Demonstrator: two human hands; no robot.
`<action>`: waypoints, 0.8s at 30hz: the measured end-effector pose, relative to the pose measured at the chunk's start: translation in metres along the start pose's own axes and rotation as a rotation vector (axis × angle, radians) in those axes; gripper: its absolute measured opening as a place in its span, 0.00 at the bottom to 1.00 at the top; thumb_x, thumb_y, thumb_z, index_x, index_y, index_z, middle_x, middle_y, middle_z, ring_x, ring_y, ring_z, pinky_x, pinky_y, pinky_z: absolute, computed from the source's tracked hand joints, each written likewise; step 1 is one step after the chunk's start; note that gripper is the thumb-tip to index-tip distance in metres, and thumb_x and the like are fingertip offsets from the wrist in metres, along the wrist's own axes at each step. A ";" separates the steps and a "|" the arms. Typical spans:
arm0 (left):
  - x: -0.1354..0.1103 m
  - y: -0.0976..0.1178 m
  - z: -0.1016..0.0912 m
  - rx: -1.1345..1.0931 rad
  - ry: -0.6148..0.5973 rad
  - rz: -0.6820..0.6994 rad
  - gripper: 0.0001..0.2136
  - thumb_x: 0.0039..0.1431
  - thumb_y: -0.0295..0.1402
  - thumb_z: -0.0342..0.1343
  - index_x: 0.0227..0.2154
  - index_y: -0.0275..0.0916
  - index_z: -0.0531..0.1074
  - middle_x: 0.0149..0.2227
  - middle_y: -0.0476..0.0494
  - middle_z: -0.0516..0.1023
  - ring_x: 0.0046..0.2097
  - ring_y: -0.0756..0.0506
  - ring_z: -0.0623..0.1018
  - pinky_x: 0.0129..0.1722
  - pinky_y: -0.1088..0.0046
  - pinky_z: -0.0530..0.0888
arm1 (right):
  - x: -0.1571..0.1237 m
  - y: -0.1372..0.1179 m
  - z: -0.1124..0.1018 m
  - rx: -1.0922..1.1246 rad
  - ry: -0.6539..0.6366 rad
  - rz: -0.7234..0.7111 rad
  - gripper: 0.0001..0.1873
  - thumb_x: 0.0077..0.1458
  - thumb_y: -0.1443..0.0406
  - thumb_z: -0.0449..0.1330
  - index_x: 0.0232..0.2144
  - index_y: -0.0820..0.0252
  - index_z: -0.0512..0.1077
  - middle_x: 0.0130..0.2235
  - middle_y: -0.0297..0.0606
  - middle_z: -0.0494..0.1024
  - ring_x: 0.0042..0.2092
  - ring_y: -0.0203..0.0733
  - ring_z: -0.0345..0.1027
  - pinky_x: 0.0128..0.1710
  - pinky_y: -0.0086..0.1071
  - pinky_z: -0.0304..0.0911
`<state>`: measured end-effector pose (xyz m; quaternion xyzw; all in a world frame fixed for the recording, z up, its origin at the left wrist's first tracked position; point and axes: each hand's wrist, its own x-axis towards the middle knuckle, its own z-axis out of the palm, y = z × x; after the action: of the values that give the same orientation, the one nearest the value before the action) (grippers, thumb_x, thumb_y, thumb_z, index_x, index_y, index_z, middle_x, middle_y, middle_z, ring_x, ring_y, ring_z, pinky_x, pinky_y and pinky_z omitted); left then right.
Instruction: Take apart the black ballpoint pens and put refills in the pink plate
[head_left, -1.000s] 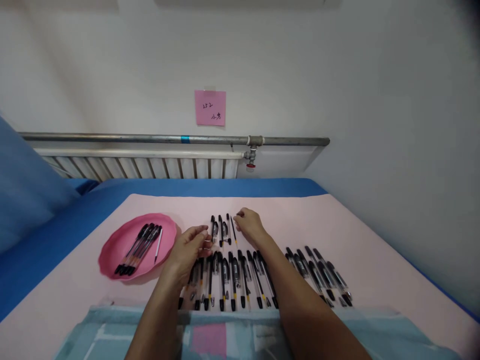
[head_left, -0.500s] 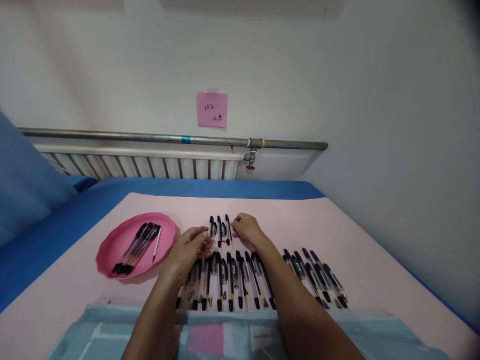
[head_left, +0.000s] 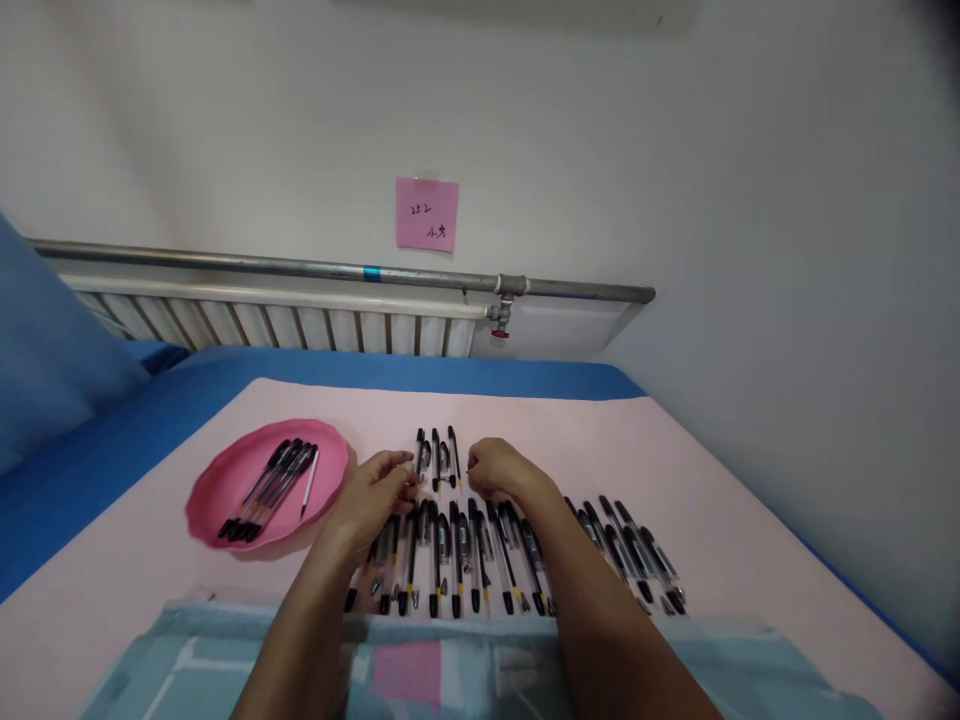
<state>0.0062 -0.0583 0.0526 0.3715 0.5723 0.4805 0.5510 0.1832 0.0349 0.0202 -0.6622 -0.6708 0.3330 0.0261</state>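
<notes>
My left hand [head_left: 380, 488] is curled just left of a short back row of pen parts, thumb and fingertips close together; what they hold, if anything, is too small to make out. My right hand [head_left: 501, 467] is closed in a pinch right of that row, a tiny dark bit showing at its fingertips. Between the hands lie black-ended pen refills [head_left: 436, 460] and clear-and-black pen caps [head_left: 444, 457]. Nearer me, a longer row of disassembled pens [head_left: 454, 560] has small metal tips [head_left: 444, 586] among the parts. My forearms hide parts of this row.
On the left, a pink scalloped plate [head_left: 202, 500] holds several black-capped pens [head_left: 270, 490] and a thin white stick [head_left: 310, 484]. More pen parts [head_left: 637, 550] lie right of my right forearm. A radiator [head_left: 300, 325] and a metal pipe [head_left: 435, 281] run behind the table.
My right hand has turned and closed more, its fingertips now drawn down and in beside the back row. My left hand stays nearly in place. The whole view has shifted slightly.
</notes>
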 end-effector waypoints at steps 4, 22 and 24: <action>0.000 -0.001 0.000 0.019 -0.002 -0.004 0.13 0.47 0.32 0.55 0.37 0.33 0.70 0.30 0.44 0.74 0.29 0.50 0.73 0.28 0.74 0.71 | 0.000 0.001 0.005 0.003 -0.011 -0.008 0.14 0.26 0.81 0.55 0.18 0.63 0.72 0.10 0.34 0.68 0.16 0.42 0.65 0.20 0.31 0.59; 0.001 -0.005 0.000 0.119 -0.029 -0.020 0.14 0.46 0.32 0.55 0.38 0.35 0.70 0.30 0.45 0.75 0.30 0.48 0.73 0.29 0.74 0.69 | 0.005 0.002 0.001 0.019 0.287 -0.134 0.16 0.41 0.73 0.55 0.36 0.62 0.74 0.35 0.40 0.77 0.36 0.39 0.69 0.32 0.25 0.58; 0.001 -0.005 0.000 0.122 -0.027 -0.024 0.15 0.45 0.33 0.55 0.38 0.35 0.70 0.30 0.45 0.75 0.30 0.49 0.73 0.29 0.74 0.68 | 0.007 0.003 0.003 0.014 0.285 -0.132 0.16 0.40 0.73 0.56 0.34 0.62 0.74 0.34 0.39 0.77 0.34 0.38 0.69 0.30 0.24 0.58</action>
<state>0.0066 -0.0586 0.0471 0.4038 0.5975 0.4329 0.5408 0.1839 0.0395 0.0138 -0.6571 -0.6999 0.2379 0.1475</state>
